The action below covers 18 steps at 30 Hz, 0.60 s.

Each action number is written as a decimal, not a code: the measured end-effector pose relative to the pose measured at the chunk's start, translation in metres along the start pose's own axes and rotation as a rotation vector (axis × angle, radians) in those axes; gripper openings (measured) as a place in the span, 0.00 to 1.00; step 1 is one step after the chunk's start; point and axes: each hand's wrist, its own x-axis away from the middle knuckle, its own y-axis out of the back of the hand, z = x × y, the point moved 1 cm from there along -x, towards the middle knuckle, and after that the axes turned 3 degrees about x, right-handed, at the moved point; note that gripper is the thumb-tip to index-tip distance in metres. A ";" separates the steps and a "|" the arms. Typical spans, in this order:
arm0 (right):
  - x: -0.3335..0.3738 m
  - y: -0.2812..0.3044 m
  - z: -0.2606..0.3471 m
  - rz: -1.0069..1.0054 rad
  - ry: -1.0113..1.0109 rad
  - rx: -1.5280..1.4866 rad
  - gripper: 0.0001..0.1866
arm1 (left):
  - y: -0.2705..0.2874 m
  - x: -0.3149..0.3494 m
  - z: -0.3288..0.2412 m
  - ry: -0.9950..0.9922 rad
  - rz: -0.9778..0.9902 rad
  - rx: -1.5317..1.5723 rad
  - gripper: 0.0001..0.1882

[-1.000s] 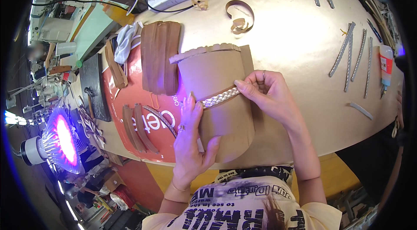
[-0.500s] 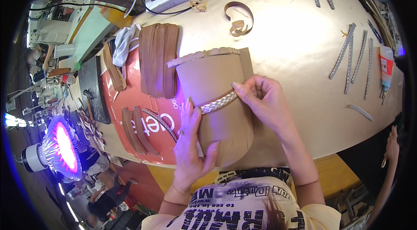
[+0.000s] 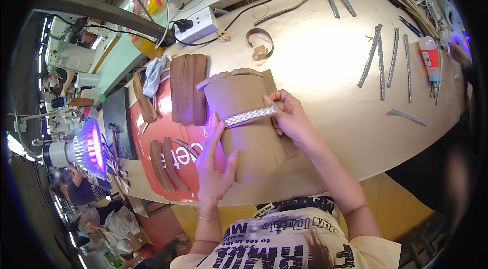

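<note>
Silvery braided strip [image 3: 249, 116], slanting slightly up toward right, spans middle of brown panel [image 3: 249, 149]; panel's top edge scalloped.

Left hand [image 3: 212, 163] outstretched; right hand [image 3: 290, 118] pinched

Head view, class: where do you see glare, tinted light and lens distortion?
All in the head view: white glare washes out part of the tabletop; the lamp glows violet, and a violet tint lies on the left hand; straight edges bow and corners go black; the braided strip is bright, its weave readable.
</note>
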 end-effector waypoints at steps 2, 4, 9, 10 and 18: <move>0.004 0.002 -0.002 0.008 0.014 -0.055 0.14 | 0.007 -0.002 -0.001 -0.004 0.020 -0.006 0.30; 0.013 0.008 -0.001 0.025 0.014 -0.099 0.16 | 0.010 -0.001 -0.003 -0.033 0.053 -0.086 0.30; 0.053 0.009 0.019 -0.341 0.691 0.661 0.23 | 0.012 0.001 -0.004 -0.062 0.091 -0.137 0.32; 0.062 0.003 0.023 -0.465 0.927 0.909 0.25 | 0.012 0.003 -0.002 -0.063 0.093 -0.124 0.33; 0.058 -0.042 0.001 0.251 0.787 1.030 0.44 | -0.031 0.016 0.050 0.011 0.030 0.404 0.47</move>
